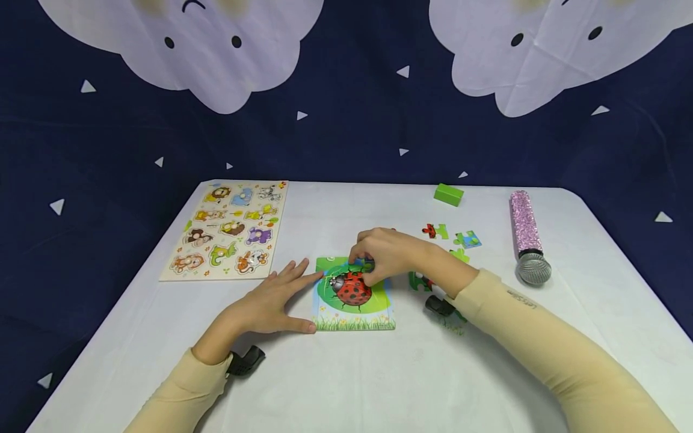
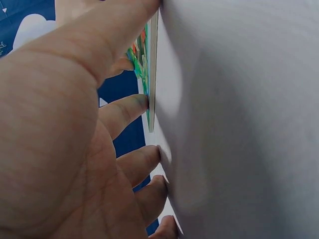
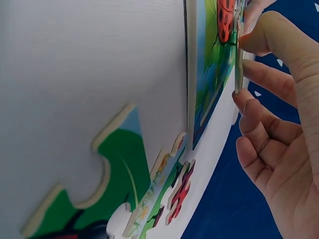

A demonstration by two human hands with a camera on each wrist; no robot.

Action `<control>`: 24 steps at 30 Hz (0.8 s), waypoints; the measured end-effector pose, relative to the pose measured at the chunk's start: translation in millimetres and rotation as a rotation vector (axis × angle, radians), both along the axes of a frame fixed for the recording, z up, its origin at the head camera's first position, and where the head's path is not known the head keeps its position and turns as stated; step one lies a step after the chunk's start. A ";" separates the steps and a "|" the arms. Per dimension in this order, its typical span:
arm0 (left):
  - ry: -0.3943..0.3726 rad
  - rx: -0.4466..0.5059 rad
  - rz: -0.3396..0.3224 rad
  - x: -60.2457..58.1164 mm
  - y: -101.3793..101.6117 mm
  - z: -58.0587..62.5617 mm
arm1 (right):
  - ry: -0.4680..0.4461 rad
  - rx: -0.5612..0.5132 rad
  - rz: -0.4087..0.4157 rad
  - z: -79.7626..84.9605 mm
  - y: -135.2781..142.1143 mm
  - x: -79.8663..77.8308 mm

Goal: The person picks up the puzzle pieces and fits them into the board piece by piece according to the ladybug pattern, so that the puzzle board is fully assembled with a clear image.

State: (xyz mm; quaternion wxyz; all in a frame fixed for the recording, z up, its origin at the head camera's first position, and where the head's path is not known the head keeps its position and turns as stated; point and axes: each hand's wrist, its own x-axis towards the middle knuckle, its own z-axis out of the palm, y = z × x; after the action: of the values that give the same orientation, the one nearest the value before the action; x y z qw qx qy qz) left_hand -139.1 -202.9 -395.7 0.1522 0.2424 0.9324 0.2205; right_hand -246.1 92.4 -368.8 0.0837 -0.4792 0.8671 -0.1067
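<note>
A square ladybug puzzle board (image 1: 354,323) lies flat in the middle of the table. My left hand (image 1: 273,300) is spread at its left side, index fingertip and thumb tip right at the edge; the left wrist view has the straight fingers (image 2: 130,112) along the board's side. Over the upper right of the board, my right hand (image 1: 387,252) pinches a thin puzzle piece (image 3: 239,77) between thumb and fingers. That piece is seen edge-on, its picture mostly hidden. Loose puzzle pieces lie beneath and beyond the right forearm, including a green one (image 3: 127,154) with a leaf print.
At the back left is a wooden animal puzzle board (image 1: 216,276). A green block (image 1: 448,194) sits near the far edge, and a pink glittery microphone (image 1: 525,222) lies on the right. More puzzle pieces (image 1: 468,239) are scattered right of the ladybug board. Dark patterned cloth (image 1: 346,138) hangs behind.
</note>
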 end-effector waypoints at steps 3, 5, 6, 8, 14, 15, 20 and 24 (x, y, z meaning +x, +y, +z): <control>-0.001 0.001 0.000 0.0 1.0 0.8 | -0.011 0.001 0.008 0.5 -1.9 0.1; -0.001 -0.001 -0.001 -0.1 1.2 0.9 | -0.018 0.002 0.013 0.5 -3.2 -0.1; -0.002 -0.002 -0.001 0.1 1.3 1.2 | -0.024 0.002 0.014 0.6 -3.9 -0.2; -0.003 -0.006 0.001 0.4 1.1 1.7 | -0.033 0.001 0.017 0.6 -5.4 -0.7; -0.006 -0.002 -0.002 0.3 0.2 1.7 | -0.059 0.000 0.012 -2.3 -8.8 -3.0; -0.005 -0.002 -0.002 0.1 0.1 1.8 | -0.061 -0.001 0.012 -2.9 -8.9 -3.3; -0.009 -0.006 0.002 -0.5 1.0 2.1 | -0.071 0.001 0.012 -4.1 -9.1 -3.7; -0.005 -0.005 -0.004 -0.6 2.1 2.1 | -0.075 0.008 0.010 -5.5 -9.4 -4.3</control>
State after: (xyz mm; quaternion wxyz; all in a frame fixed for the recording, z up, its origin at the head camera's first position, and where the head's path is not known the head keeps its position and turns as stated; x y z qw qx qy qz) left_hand -139.7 -200.8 -393.5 0.1557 0.2432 0.9321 0.2187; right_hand -250.4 83.1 -374.3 0.1184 -0.4788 0.8615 -0.1206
